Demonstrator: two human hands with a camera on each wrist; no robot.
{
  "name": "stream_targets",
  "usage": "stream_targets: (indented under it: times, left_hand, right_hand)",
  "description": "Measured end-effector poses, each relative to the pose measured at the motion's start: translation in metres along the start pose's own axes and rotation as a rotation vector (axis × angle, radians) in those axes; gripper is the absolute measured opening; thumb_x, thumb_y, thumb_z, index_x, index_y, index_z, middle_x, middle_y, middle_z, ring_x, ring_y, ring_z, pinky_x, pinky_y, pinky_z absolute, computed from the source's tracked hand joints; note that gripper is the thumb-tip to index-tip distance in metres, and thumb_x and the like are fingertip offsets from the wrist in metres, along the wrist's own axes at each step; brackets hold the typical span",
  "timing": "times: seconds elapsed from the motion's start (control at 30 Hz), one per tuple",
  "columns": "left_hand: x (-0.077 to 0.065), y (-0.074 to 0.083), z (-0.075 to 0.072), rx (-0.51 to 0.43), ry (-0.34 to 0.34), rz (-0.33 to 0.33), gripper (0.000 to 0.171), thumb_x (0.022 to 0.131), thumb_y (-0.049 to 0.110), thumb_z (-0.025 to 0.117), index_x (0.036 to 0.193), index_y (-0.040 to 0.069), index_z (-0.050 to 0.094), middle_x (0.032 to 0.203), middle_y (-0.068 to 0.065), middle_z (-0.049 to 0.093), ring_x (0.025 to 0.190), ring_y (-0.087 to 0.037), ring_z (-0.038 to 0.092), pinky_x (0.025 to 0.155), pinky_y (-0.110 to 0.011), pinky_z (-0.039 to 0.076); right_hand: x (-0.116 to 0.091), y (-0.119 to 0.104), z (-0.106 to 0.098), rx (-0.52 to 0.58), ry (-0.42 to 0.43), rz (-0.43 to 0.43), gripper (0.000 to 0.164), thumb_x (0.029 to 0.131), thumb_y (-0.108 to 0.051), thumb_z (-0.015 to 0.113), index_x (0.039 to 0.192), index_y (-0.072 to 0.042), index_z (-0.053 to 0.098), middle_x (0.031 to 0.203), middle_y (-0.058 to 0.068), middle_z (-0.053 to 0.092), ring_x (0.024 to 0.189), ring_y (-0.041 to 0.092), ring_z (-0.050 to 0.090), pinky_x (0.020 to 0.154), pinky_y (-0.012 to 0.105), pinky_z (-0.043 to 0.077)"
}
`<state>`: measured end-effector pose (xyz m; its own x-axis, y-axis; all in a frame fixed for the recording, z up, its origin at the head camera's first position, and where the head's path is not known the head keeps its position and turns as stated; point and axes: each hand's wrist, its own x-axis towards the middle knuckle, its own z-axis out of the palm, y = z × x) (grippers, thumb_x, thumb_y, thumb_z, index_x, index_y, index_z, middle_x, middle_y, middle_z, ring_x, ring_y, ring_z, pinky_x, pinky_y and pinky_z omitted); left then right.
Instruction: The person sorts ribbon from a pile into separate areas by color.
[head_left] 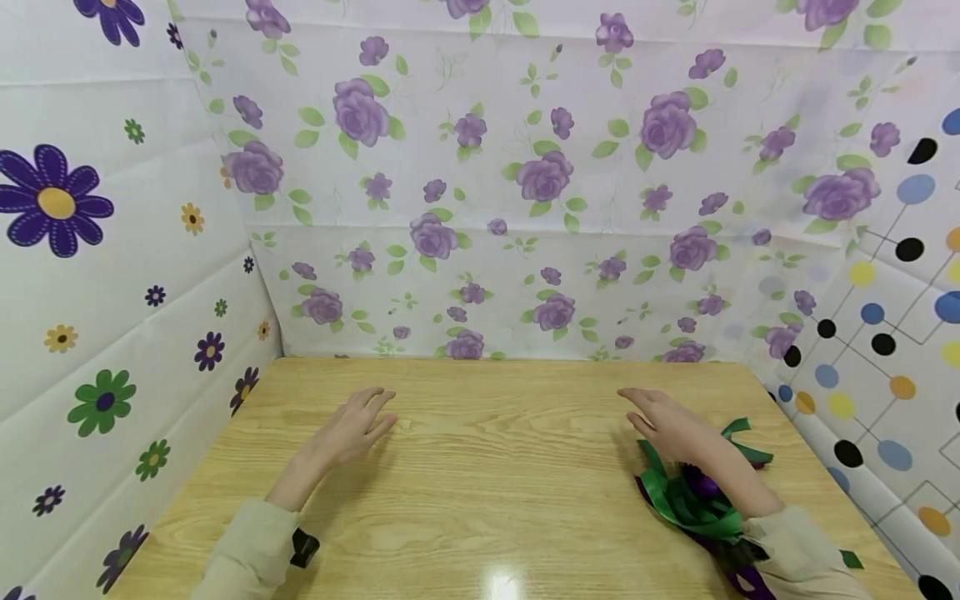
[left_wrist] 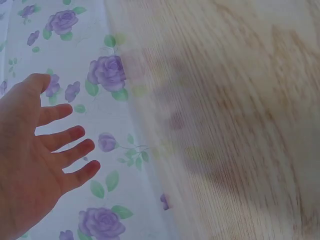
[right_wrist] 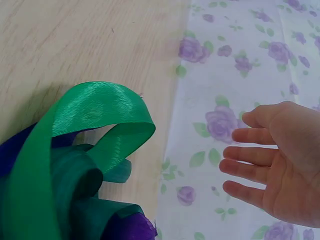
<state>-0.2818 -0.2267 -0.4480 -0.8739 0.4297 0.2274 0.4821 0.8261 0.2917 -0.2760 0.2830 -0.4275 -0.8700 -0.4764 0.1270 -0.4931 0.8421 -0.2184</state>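
My left hand hovers over the left part of the wooden table, fingers spread and relaxed, holding nothing. In the left wrist view the same hand shows its palm and loosely extended fingers. On the other side my right hand is held above the table with its fingers extended and nothing in them. Below the right forearm lies a tangled bundle of green ribbon with purple ribbon mixed in; the forearm hides part of it. A shiny green loop of the bundle stands up in the right wrist view.
The light wooden table reaches back to a cloth backdrop with purple roses. A flower-print cloth borders the left side, a dotted cloth the right. A black band sits at the left cuff.
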Motion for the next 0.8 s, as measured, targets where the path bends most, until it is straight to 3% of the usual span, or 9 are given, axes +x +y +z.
stream_targets:
  times: [0.53, 0.8]
  left_hand:
    - [-0.0054, 0.0025, 0.0015, -0.096, -0.060, 0.058, 0.037, 0.100, 0.018, 0.052, 0.132, -0.002, 0.054, 0.131, -0.023, 0.057, 0.122, -0.042, 0.052, 0.099, -0.055, 0.044]
    - [-0.0059, 0.0043, 0.0016, -0.190, -0.087, 0.042, 0.037, 0.101, 0.017, 0.050, 0.133, -0.003, 0.053, 0.134, -0.023, 0.055, 0.126, -0.043, 0.049, 0.101, -0.056, 0.041]
  right_hand:
    - [-0.0028, -0.0023, -0.0039, 0.006, -0.078, 0.007, 0.030, 0.100, -0.019, 0.052, 0.123, -0.003, 0.063, 0.121, 0.017, 0.065, 0.105, 0.033, 0.065, 0.086, 0.045, 0.054]
    - [-0.0073, -0.0046, -0.0035, 0.041, -0.111, -0.007, 0.025, 0.099, -0.015, 0.054, 0.118, -0.004, 0.065, 0.109, 0.011, 0.070, 0.092, 0.023, 0.068, 0.076, 0.036, 0.056]
